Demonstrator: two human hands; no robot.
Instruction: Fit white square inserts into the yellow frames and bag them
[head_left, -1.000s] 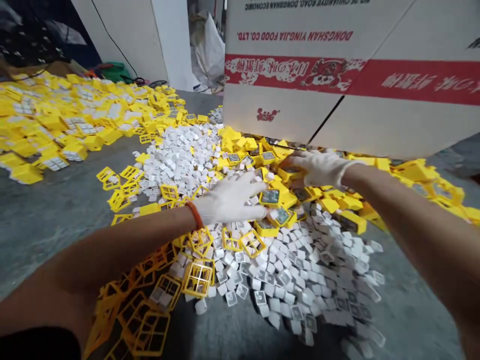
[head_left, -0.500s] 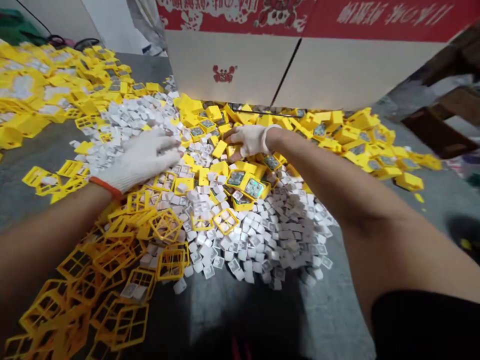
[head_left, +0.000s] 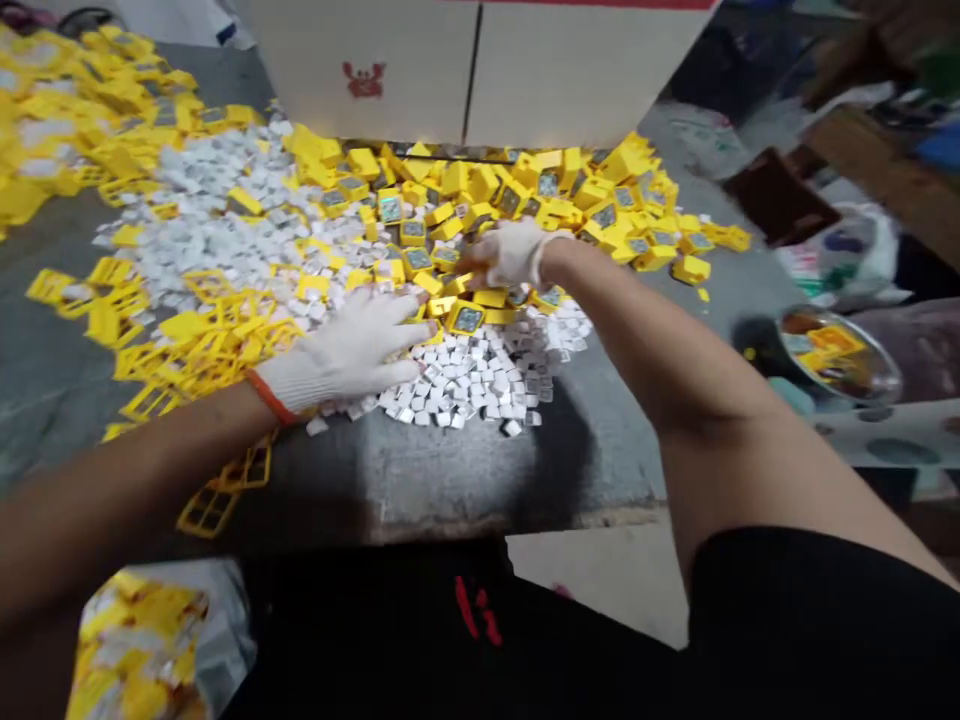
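My left hand (head_left: 356, 345), in a white glove with an orange cuff, lies palm down with fingers spread over the near side of the pile. Under and beside its fingertips are small white square caps (head_left: 469, 385) and yellow pieces. My right hand (head_left: 511, 253), also gloved with bare fingertips, reaches into the yellow block-shaped housings (head_left: 469, 318), several with grey-green inserts. Its fingers are bent and apart, slightly blurred, and no piece shows clearly between them. Yellow open grid frames (head_left: 214, 335) lie left of my left hand.
A white carton (head_left: 555, 85) with a red crab print stands behind the pile. More yellow parts (head_left: 90, 110) are heaped far left. A bag of yellow and white pieces (head_left: 139, 650) hangs below the table's front edge. At right stands a bowl with yellow parts (head_left: 832, 350).
The view has shifted, showing more of the table's front edge. My left hand has moved nearer and rightward across the pile; grid frames at the near left have mostly gone from the tabletop.
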